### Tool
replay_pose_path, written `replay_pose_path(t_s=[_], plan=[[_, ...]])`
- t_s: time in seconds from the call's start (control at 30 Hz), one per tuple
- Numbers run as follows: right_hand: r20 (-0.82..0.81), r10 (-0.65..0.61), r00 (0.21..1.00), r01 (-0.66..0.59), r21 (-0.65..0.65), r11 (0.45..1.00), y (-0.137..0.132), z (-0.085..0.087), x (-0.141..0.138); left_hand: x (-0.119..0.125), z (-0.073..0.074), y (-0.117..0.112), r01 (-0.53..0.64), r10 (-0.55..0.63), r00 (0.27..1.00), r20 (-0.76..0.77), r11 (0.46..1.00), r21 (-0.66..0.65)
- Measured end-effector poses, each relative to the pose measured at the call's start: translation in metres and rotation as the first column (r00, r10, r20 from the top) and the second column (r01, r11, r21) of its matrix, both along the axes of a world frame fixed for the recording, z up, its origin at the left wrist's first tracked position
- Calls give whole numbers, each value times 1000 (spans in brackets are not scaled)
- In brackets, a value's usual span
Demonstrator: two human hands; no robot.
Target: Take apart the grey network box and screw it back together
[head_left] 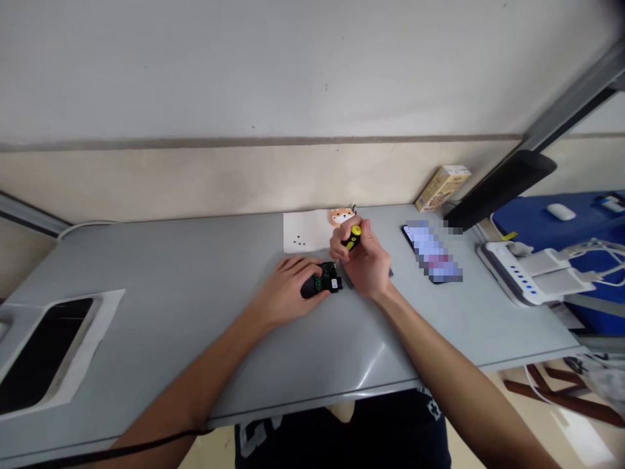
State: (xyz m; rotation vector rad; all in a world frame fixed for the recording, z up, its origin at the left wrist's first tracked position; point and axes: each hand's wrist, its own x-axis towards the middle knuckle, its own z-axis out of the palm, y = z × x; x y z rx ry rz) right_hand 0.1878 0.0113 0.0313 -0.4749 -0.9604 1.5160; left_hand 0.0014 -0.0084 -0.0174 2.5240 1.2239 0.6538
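Observation:
My left hand (288, 290) rests on the grey table (185, 286) and grips a small black device (321, 281) with a green circuit board showing. My right hand (364, 260) is closed around a screwdriver with a yellow and black handle (352, 237), held upright with its tip down at the device. A white sheet of paper (305, 231) with a few tiny dark screws on it lies just behind the hands. An orange dog-shaped figure (340, 215) sits at the paper's far edge.
A phone (432, 254) lies face up to the right of my right hand. A yellow carton (442, 187) stands against the wall. A white device with blue lights (517, 273) sits at the table's right edge. A dark rectangular opening (43, 348) is at the left.

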Motion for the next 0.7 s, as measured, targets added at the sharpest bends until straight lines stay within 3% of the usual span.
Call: replay_pose_path(t_s=[0.53,0.7], plan=[[20,2,1000,-1,-56,998,2,0,2,0,-3,0,-4,4,1000,9,1000,9],[-47,21,999,-22,-22,1000,2,1,2,0,-2,0,-3,3,1000,5,1000,12]])
